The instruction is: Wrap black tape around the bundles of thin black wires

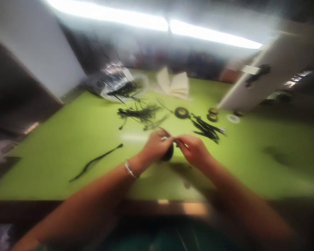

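My left hand (158, 144), with a bracelet on the wrist, is closed with its fingers pinched over the middle of the green table. A dark rounded object (168, 154), likely a roll of black tape, shows just under its fingers. My right hand (192, 146) is also closed, its fingertips meeting those of the left. What lies between the fingertips is blurred. A short dark strand sticks out above the left fingers. To the left, a single black cable (96, 160) rests on the table.
Beyond my hands lie a loose bunch of black wires (138, 113), a black tape roll (181, 112) and a bundle of black cables (208, 129). Small tape rolls (212, 115) and a white ring (233, 119) are farther right. A plastic bag (115, 87) and an open booklet (174, 85) stand behind.
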Tool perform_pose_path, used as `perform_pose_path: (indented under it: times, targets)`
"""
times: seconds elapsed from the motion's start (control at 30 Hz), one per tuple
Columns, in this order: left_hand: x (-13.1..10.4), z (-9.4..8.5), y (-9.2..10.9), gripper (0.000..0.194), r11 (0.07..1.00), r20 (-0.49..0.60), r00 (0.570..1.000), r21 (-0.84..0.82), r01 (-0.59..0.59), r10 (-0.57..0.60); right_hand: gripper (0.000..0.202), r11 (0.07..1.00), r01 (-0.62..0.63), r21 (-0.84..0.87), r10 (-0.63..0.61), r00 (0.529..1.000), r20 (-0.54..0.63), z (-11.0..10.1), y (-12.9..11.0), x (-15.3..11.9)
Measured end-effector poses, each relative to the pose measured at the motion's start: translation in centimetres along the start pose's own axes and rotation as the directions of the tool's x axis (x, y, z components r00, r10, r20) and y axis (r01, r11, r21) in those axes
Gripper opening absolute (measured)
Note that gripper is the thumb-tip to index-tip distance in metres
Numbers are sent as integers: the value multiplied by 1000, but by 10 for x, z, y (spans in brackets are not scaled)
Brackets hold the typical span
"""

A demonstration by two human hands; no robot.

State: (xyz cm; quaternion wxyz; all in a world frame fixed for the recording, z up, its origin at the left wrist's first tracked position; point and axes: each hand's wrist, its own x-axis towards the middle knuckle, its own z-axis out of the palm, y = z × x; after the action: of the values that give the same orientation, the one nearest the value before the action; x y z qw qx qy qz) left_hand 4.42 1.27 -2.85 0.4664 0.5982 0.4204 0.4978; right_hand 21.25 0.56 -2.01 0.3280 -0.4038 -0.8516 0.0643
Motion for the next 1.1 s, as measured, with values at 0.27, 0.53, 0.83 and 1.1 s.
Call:
perform_pose_path:
  times: [0.27, 0.53, 0.83, 1.1]
  targets:
    - [-4, 5, 7, 30, 913, 183, 957, -302, 274, -227, 9, 999, -39, 25, 42, 992, -122, -3, 1, 3]
    - [0, -4, 8, 23, 839, 181, 917, -370, 398, -356, 12, 955, 103, -277, -170, 958, -231, -2, 5, 3]
    - [1, -7, 1, 22, 870, 165, 949, -380, 313, -269, 8, 952, 145, -269, -212, 948, -238, -1, -2, 1]
    - [0, -7, 1, 19, 883, 69, 964, -389, 264, -258, 17, 923, 262, -281, -321, 928, -191, -5, 0, 1]
